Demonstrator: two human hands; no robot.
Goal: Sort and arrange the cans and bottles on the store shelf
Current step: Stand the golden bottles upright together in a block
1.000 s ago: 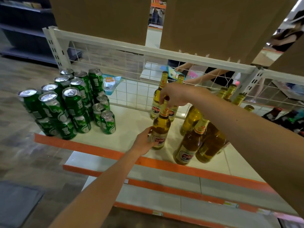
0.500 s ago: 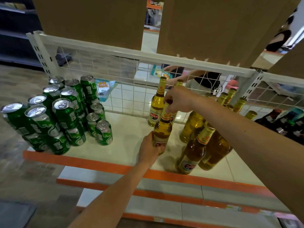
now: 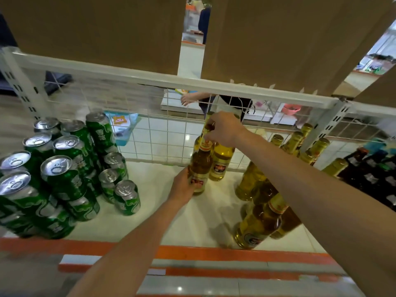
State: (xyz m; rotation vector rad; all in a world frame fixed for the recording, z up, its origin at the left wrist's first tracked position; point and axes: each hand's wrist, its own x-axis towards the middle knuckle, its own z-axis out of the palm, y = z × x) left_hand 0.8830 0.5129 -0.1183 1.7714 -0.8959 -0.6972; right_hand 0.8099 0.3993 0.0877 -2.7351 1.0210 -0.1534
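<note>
An amber beer bottle [image 3: 200,166] stands upright near the back middle of the white shelf [image 3: 162,211]. My left hand [image 3: 182,187] grips its lower body at the label. My right hand [image 3: 222,128] pinches its neck and cap from above. Right behind it stands a second yellow bottle [image 3: 221,161] by the wire grid. Several more amber bottles [image 3: 259,213] crowd the right side. Green cans [image 3: 64,172], stacked two high, fill the left side.
A white wire grid back panel [image 3: 162,138] and a white top rail [image 3: 171,80] close the shelf's rear. The orange front edge [image 3: 192,252] runs below. Dark bottles [image 3: 368,174] stand at the far right. Another person's hand [image 3: 187,98] shows behind the grid.
Both hands have carried the bottle back toward the wire grid, close beside the rear yellow bottle. The view has moved nearer to the shelf.
</note>
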